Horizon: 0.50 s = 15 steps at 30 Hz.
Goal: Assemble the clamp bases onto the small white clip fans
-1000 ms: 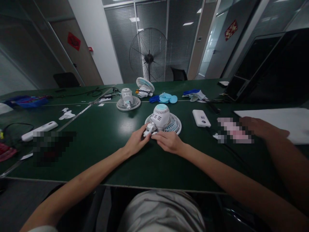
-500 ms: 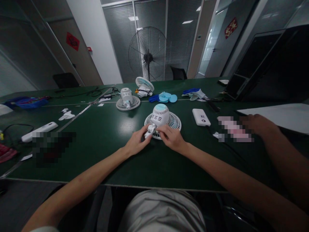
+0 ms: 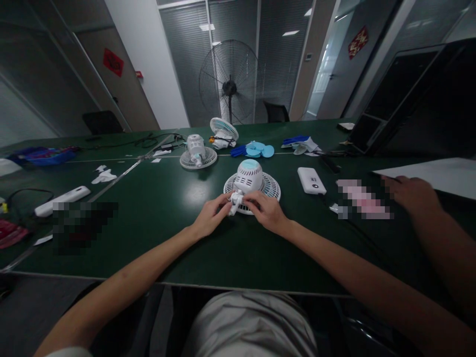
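A small white fan (image 3: 250,177) lies face down on the green table, its grille flat on the surface and its motor housing with a pale blue cap pointing up. At the near side of the housing is a white plastic bracket (image 3: 236,199), partly hidden by fingers. My left hand (image 3: 211,214) pinches this bracket from the left. From the right, the fingertips of my right hand (image 3: 268,210) are closed on the same bracket, in front of the grille. Whether the bracket is joined to the housing I cannot tell.
Two more small fans (image 3: 196,148) (image 3: 223,133) lie farther back, near light-blue discs (image 3: 259,149) and blue-and-white gloves (image 3: 300,144). A white power bank (image 3: 311,180) is to the right. Another person's hand (image 3: 416,193) rests beside white paper (image 3: 442,176).
The bracket has turned slightly, its lower end now hanging more steeply, and my fingers have shifted on it. The other person's hand has moved a little to the right.
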Tool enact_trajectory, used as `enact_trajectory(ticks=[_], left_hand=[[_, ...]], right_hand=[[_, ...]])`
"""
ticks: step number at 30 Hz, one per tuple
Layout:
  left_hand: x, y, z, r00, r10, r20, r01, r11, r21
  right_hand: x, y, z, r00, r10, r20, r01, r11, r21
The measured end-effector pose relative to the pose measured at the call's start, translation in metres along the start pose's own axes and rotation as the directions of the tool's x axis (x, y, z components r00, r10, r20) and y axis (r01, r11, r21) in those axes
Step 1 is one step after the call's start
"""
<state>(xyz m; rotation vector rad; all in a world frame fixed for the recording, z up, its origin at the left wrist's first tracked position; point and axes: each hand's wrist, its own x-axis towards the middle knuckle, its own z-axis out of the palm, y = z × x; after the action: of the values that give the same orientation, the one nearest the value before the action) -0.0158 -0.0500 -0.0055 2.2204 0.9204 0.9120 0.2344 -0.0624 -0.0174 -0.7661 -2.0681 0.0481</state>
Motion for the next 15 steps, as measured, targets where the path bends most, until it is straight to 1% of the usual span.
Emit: enact_trajectory(ticks=[3, 7, 9, 12, 15], left_hand=[[0.002, 0.002, -0.001, 0.999, 0.001, -0.037, -0.002, 1.0, -0.03], [0.003, 0.001, -0.003, 0.997, 0.033, -0.07, -0.035, 0.999, -0.019], [0.003, 0.0, -0.004, 0.997, 0.05, -0.065, -0.05, 0.999, -0.007], [0.003, -0.001, -0.005, 0.996, 0.079, -0.045, -0.078, 0.997, 0.025], [0.002, -0.001, -0.005, 0.994, 0.098, -0.049, -0.096, 0.994, 0.045]], right_hand=[[0.0, 0.002, -0.008, 0.999, -0.041, 0.02, 0.042, 0.998, -0.043], [-0.004, 0.012, -0.018, 0.979, -0.171, 0.108, 0.19, 0.96, -0.208], [-0.007, 0.016, -0.021, 0.967, -0.21, 0.144, 0.241, 0.938, -0.248], [-0.008, 0.018, -0.022, 0.961, -0.228, 0.154, 0.262, 0.928, -0.265], [-0.007, 0.016, -0.022, 0.966, -0.234, 0.105, 0.255, 0.925, -0.281]])
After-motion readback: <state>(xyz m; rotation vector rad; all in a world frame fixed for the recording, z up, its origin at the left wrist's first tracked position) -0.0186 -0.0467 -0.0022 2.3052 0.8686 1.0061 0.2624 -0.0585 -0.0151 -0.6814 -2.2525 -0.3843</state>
